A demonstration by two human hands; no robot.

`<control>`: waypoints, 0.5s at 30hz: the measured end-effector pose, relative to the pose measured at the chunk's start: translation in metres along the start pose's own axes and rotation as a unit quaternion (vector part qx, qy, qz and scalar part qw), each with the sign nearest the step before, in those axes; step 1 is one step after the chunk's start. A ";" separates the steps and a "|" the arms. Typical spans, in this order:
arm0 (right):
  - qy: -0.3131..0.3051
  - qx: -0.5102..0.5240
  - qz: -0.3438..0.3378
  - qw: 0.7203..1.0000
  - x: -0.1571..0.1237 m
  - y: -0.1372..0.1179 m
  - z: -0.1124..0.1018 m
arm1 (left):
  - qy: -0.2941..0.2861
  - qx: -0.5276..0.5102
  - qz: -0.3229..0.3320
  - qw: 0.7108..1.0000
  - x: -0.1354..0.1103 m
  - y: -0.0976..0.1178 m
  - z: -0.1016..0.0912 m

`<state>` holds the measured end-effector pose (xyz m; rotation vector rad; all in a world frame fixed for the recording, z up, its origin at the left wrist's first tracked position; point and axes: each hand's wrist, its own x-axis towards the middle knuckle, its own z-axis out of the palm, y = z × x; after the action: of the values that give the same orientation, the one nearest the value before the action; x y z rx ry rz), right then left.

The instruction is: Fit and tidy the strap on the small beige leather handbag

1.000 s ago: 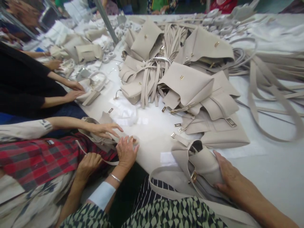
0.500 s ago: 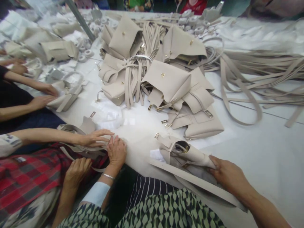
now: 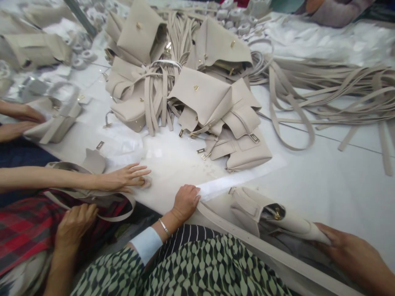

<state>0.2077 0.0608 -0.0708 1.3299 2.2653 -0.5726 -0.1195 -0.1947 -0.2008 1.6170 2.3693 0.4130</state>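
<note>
Near the table's front edge my left hand [image 3: 186,201] is closed at the end of a beige strap [image 3: 247,237], its fingertips beside a white strip [image 3: 225,185]. Farther right my right hand [image 3: 352,248] pinches the edge of a beige handbag [image 3: 256,205]. This bag lies on its side with its mouth open, and a gold-coloured fitting shows inside. The strap runs along the bag's near side towards the lower right. Part of the bag's underside is hidden.
A pile of beige handbags [image 3: 203,94] and bundled straps [image 3: 159,90] covers the middle of the table. More long straps [image 3: 339,90] lie at right. On the left, a co-worker's hand [image 3: 123,177] reaches over another bag. White rolls [image 3: 88,56] stand farther back.
My left hand has moved right from beside the co-worker's hand to the strap's end. My right hand has drawn the bag to the right. The view has shifted too.
</note>
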 end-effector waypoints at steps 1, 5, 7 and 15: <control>-0.033 -0.004 0.000 0.999 0.000 0.000 0.004 | -0.012 0.007 0.006 1.000 0.001 0.000 0.005; -0.085 -0.018 -0.018 0.996 0.006 -0.010 0.014 | -0.046 0.032 0.026 0.998 -0.001 -0.006 0.019; -0.093 -0.027 -0.041 0.994 0.011 -0.016 0.017 | -0.058 0.037 0.035 0.997 -0.002 -0.010 0.021; -0.103 -0.008 -0.073 0.992 0.021 -0.016 0.010 | -0.096 -0.029 0.018 0.995 0.007 -0.010 0.012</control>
<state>0.1860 0.0627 -0.0890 1.0510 2.2034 -0.7043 -0.1264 -0.1911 -0.2163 1.5993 2.1697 0.3160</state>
